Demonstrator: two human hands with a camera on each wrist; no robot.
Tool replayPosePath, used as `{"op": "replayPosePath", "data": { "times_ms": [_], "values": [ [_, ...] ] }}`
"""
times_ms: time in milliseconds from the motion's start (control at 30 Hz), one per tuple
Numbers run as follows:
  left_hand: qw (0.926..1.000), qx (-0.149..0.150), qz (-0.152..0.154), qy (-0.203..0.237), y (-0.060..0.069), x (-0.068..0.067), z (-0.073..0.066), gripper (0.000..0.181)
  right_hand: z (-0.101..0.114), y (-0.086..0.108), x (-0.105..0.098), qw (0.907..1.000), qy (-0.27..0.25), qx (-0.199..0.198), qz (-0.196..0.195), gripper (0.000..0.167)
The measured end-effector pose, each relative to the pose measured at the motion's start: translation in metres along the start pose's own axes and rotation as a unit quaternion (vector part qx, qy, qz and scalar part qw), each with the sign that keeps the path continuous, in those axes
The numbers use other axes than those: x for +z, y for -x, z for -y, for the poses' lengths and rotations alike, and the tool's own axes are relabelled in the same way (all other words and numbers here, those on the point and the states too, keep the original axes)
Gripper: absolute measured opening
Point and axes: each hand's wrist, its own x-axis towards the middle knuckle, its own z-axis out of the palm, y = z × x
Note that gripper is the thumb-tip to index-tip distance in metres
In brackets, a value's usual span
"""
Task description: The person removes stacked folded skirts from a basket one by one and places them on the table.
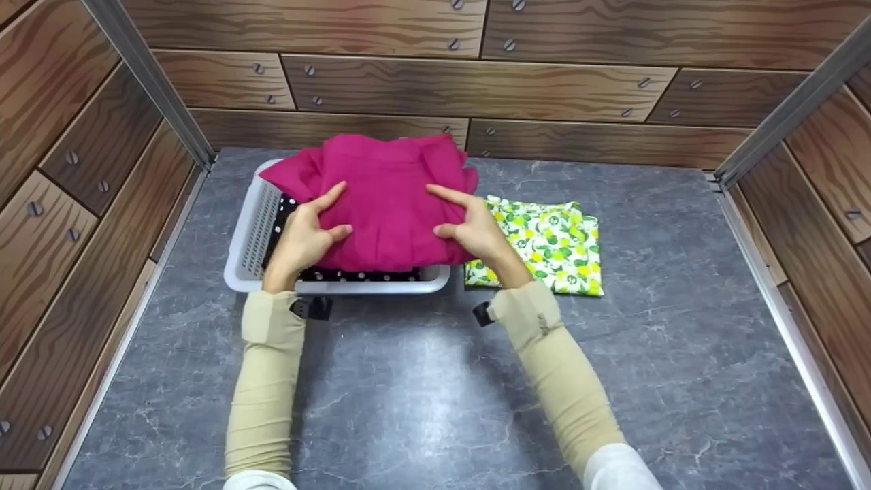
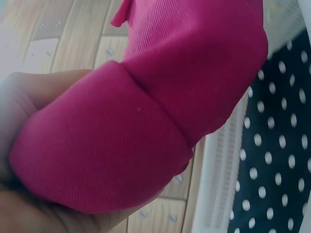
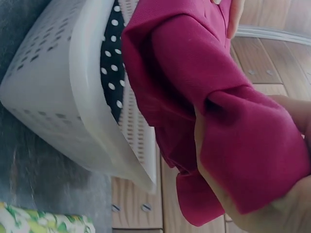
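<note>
A folded magenta cloth (image 1: 388,204) is held between both hands above a white basket (image 1: 235,265). The left hand (image 1: 303,235) grips its left side, and the right hand (image 1: 476,231) grips its right side, thumbs on top. In both wrist views the fingers curl round the bunched cloth (image 2: 107,141) (image 3: 252,145); some fingers are hidden beneath it. Black cloth with white dots (image 2: 272,155) lies inside the basket, partly covered from above by the magenta cloth.
A folded cloth with a lemon and leaf print (image 1: 544,248) lies on the grey marbled surface (image 1: 408,388), right of the basket. Wood-patterned panels (image 1: 476,88) stand at the back and both sides, with metal strips along the corners.
</note>
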Motion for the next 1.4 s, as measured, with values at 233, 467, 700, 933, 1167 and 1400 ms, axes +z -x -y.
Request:
{"op": "replayPosePath", "data": {
  "times_ms": [233, 467, 700, 933, 1167, 1400],
  "values": [
    [0.9996, 0.019, 0.006, 0.020, 0.004, 0.021, -0.019, 0.071, 0.001, 0.023, -0.027, 0.9998, -0.010, -0.017, -0.008, 0.068],
    [0.9977, 0.035, 0.018, 0.055, 0.008, 0.045, -0.035, 0.071, -0.001, 0.049, -0.054, 0.9993, -0.011, -0.027, -0.023, 0.066],
    [0.9944, 0.060, 0.020, 0.084, 0.014, 0.079, -0.048, 0.069, -0.012, 0.078, -0.082, 0.9978, 0.004, -0.040, -0.052, 0.065],
    [0.9913, 0.064, 0.049, 0.104, 0.025, 0.116, -0.059, 0.070, -0.021, 0.115, -0.108, 0.9962, 0.018, -0.021, -0.083, 0.063],
    [0.9879, 0.076, 0.069, 0.116, 0.040, 0.143, -0.067, 0.069, -0.031, 0.147, -0.125, 0.9954, 0.030, -0.017, -0.090, 0.063],
    [0.9866, 0.074, 0.083, 0.120, 0.052, 0.169, -0.070, 0.069, -0.045, 0.169, -0.137, 0.9959, 0.030, -0.001, -0.086, 0.062]
  ]
}}
